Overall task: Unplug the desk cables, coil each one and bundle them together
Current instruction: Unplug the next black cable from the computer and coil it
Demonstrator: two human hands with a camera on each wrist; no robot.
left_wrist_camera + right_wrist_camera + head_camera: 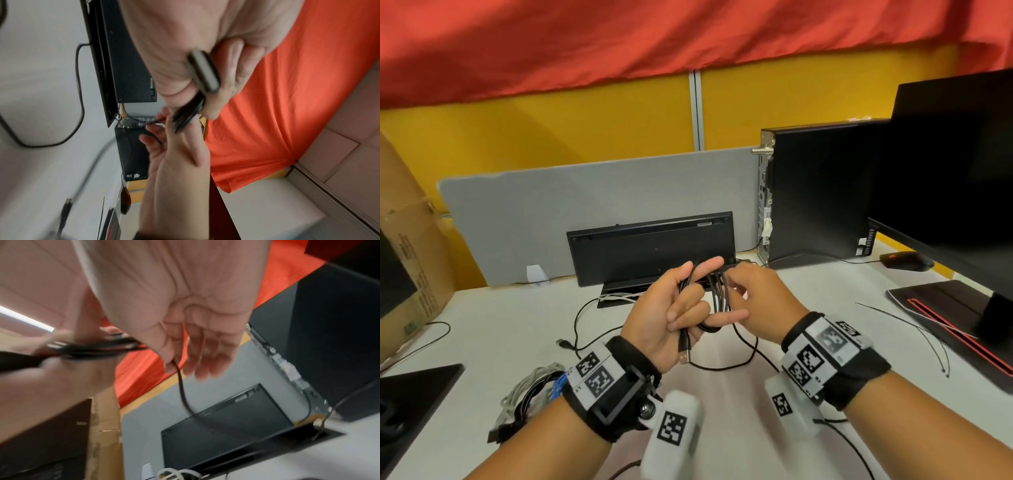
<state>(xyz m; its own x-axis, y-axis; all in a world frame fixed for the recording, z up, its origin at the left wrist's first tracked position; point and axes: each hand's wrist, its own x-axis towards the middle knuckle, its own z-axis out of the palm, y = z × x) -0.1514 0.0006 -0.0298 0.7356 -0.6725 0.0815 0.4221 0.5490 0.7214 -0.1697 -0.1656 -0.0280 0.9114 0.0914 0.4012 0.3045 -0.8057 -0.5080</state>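
Both hands (705, 301) gripping black cable coil (717, 294), wristband marker writing unreadable

A black keyboard (650, 251) stands on edge against a grey divider panel (592, 192) at the back of the white table (739, 445). To its right stand a black computer tower (822, 192) and a dark monitor (945, 171), with a mouse (905, 261) beside them. A cardboard box (410, 246) sits at the left, and a red cloth (654, 37) hangs above.

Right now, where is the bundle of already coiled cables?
In the head view, the coiled bundle lies on the white desk at lower left, just outside the left wrist and near the dark pad's corner.
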